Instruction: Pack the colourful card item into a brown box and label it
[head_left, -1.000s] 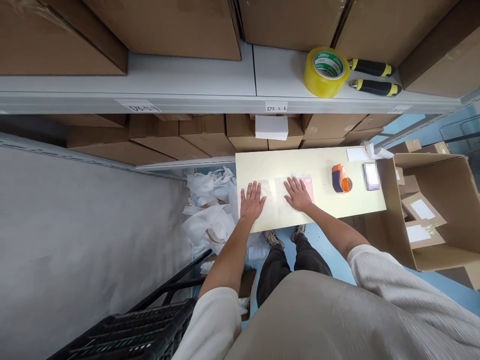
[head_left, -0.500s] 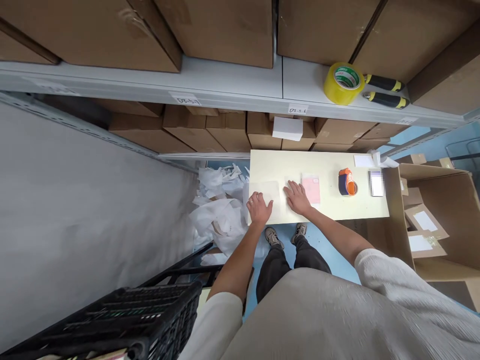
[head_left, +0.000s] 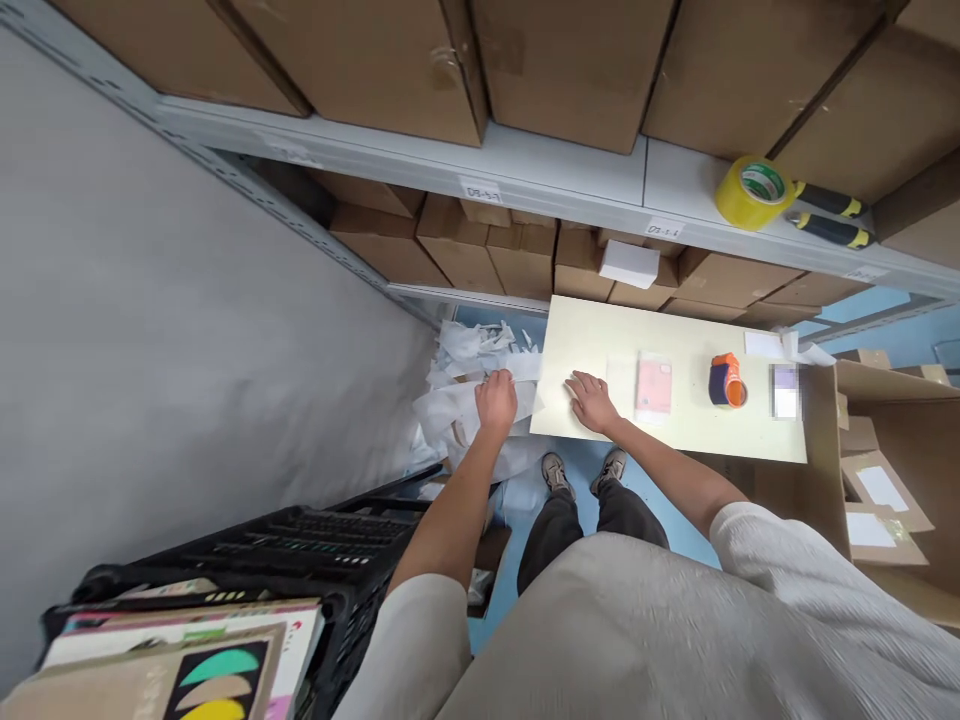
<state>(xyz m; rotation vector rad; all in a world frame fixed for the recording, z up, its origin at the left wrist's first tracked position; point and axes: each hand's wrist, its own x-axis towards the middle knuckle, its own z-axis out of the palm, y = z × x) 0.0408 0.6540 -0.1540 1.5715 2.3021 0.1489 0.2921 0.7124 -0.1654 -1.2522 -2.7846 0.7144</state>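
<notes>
My left hand [head_left: 496, 401] is past the left edge of the pale yellow table [head_left: 690, 430], with its fingers curled on a thin translucent white sheet [head_left: 525, 394]. It hovers over a heap of white paper scraps [head_left: 461, 365] on the floor. My right hand [head_left: 592, 400] lies flat on the table with the fingers spread and holds nothing. Just to its right a pink flat item in a clear bag [head_left: 652, 385] lies on the table.
An orange and blue tape dispenser [head_left: 726, 380] and a phone [head_left: 784, 391] lie further right. The shelf [head_left: 570, 180] holds cardboard boxes, a yellow tape roll [head_left: 754, 190] and black-and-yellow handled tools [head_left: 832, 217]. A black crate [head_left: 300, 540] stands left, an open carton [head_left: 885, 470] right.
My left hand slid off the table's left edge, dragging the thin sheet with it, and closed on it. My right hand moved off the pink item. The view turned left.
</notes>
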